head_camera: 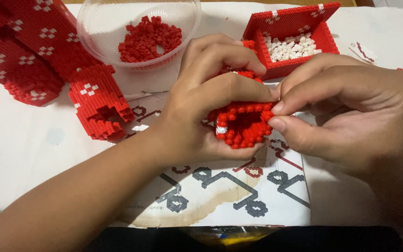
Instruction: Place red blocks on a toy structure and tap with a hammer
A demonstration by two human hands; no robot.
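Mid-assembly: left hand [201, 98] clamps red brick piece [243, 128] – right hand [346, 109] thumb+index pinched at its rim, prob seating a brick, too small to tell. Next: press straight down w/ steady support.

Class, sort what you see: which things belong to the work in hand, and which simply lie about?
In hand: left hand; right hand; red brick piece; instruction sheet.
Lying about: bowl of red bricks; red box of white bricks; finished red sections.

Home hobby table, white cloth [24, 149], clear plastic bowl [94, 28] of red bricks, printed instruction sheet [229, 196] (stained)
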